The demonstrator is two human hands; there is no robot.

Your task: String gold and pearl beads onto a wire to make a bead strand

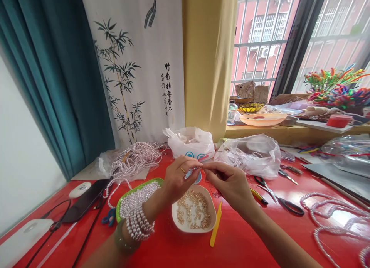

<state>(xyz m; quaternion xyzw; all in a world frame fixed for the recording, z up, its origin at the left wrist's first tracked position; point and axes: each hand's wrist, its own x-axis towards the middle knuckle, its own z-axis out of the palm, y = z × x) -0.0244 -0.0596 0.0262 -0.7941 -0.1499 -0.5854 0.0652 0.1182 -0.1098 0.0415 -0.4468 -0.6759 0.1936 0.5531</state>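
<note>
My left hand (177,179) and my right hand (228,183) meet fingertip to fingertip above a white dish (177,221) of small gold beads (194,214). Both pinch something small and thin between them; what it is I cannot tell. Pearl bead strands (137,221) are wound around my left wrist and trail into a green tray (135,191) of pearls. A yellow tool (216,229) lies right of the dish on the red table (231,245).
A pile of pearl strings (134,158) lies at the back left, two plastic bags (248,154) behind my hands. Scissors (281,202) and pliers (286,175) lie to the right, more pearl strands (332,218) at the far right. A phone (83,200) and cables are on the left.
</note>
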